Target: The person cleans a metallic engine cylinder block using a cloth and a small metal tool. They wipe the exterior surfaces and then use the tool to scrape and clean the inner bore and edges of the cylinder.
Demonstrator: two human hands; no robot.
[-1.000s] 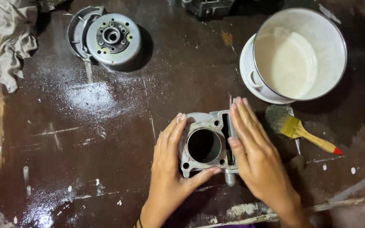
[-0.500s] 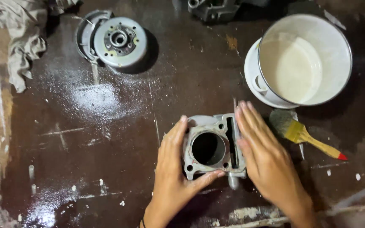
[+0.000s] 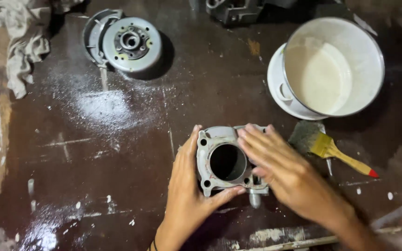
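A grey metal engine cylinder block (image 3: 215,158) with a round bore stands bore-up on the dark wet table (image 3: 117,153). My left hand (image 3: 187,190) cups its left side, with the thumb along the near edge and the fingers up its left flank. My right hand (image 3: 280,167) lies across the block's right part, fingers spread over the top face and reaching toward the bore's far rim.
A white enamel pot (image 3: 333,65) of pale liquid sits on a white lid at the back right. A yellow-handled paintbrush (image 3: 326,148) lies right of my hands. A round metal flywheel (image 3: 129,44) and a grey rag (image 3: 22,44) are at the back left.
My right hand has swung from the block's right side onto its top face, fingers now pointing left across it. My left hand keeps its hold.
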